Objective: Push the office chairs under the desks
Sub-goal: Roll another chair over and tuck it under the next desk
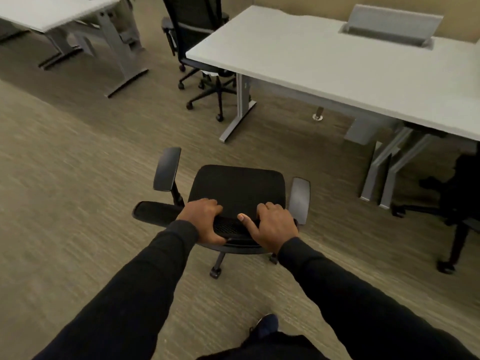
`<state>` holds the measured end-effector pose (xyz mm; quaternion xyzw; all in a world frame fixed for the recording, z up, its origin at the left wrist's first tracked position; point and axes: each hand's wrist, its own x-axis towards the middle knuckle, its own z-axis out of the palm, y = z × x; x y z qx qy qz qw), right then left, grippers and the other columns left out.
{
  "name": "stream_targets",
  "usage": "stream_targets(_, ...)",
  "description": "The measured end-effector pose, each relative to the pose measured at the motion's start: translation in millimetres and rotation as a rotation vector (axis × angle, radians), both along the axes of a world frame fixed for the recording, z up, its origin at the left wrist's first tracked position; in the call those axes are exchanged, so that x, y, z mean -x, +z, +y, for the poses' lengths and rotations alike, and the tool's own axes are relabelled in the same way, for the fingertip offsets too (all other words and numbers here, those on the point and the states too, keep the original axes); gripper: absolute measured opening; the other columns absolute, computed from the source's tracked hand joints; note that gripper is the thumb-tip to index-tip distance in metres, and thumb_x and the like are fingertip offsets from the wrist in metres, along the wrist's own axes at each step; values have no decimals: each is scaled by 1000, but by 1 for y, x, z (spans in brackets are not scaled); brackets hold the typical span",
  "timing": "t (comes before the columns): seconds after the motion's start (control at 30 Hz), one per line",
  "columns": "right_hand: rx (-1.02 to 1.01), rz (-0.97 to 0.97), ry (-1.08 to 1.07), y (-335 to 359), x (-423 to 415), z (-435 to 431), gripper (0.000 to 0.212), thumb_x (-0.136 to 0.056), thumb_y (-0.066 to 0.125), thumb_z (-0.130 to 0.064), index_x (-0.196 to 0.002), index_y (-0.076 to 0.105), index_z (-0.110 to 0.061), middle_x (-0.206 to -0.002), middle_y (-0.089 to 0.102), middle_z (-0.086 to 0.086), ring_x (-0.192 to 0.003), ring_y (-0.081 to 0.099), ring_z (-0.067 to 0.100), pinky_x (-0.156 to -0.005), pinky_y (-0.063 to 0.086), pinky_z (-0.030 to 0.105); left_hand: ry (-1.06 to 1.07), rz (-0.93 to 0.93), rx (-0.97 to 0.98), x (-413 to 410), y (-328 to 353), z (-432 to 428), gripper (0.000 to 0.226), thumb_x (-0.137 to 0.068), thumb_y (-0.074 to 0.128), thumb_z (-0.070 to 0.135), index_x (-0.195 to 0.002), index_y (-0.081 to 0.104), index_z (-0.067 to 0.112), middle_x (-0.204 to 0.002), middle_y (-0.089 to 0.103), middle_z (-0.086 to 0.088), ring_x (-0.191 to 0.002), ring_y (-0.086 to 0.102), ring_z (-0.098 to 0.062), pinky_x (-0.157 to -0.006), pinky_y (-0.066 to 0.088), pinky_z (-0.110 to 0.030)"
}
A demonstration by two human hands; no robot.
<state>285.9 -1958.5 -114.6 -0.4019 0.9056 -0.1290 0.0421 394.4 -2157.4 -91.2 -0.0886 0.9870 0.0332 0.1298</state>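
A black mesh office chair [237,185] stands on the carpet in front of me, its seat facing a white desk [324,66] farther ahead and to the right. My left hand [204,220] and my right hand [275,227] both grip the top edge of the chair's backrest, left and right of its middle. The chair is out in the open floor, apart from the desk. Its armrests stick out at both sides and two casters show below the seat.
A second black chair [200,29] stands at the desk's far left end, partly under it. A third dark chair [457,203] sits under the desk's right end. Another white desk [57,14] is at the far left. Grey desk legs [240,110] stand ahead.
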Motion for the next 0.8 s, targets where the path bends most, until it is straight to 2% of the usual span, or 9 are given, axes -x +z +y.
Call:
stream_targets(0.1, -2, -5, -44, 2, 45, -5, 67, -88, 14, -83, -82, 45, -24, -80, 48, -1, -72, 45, 19, -63, 39, 37, 30, 51, -11, 45, -4, -8, 73, -55, 62, 80, -99, 66, 21, -87, 51, 8, -79, 47, -11, -66, 46, -29)
stream_targets(0.3, 3, -3, -124, 4, 126, -18, 64, -89, 17, -81, -82, 43, -24, -80, 46, -1, -77, 53, 24, -64, 36, 36, 2, 66, -22, 138, -5, -28, 86, -54, 57, 90, -104, 67, 21, -96, 58, 3, -86, 54, -18, -74, 49, -33)
stream_targets(0.47, -9, 8, -204, 6, 191, -39, 68, -90, 21, -80, -88, 53, -19, -87, 58, 4, -81, 56, 25, -68, 44, 39, -84, 67, -38, 221, -4, -58, 84, -54, 60, 89, -104, 67, 22, -90, 50, 7, -81, 48, -14, -69, 42, -30)
stream_targets(0.6, -33, 12, -279, 7, 239, -62, 66, -94, 28, -75, -93, 56, -16, -91, 59, 6, -84, 56, 26, -73, 48, 42, -170, 80, -43, 287, -4, -87, 89, -54, 58, 91, -108, 66, 21, -95, 55, 4, -88, 53, -18, -74, 46, -31)
stream_targets(0.8, -8, -2, -401, 7, 314, -95, 60, -95, 30, -72, -89, 53, -17, -86, 56, 6, -81, 55, 26, -71, 47, 43, -281, 93, -61, 386, -3, -123, 87, -52, 53, 93, -97, 66, 20, -92, 56, 1, -88, 55, -21, -75, 49, -36)
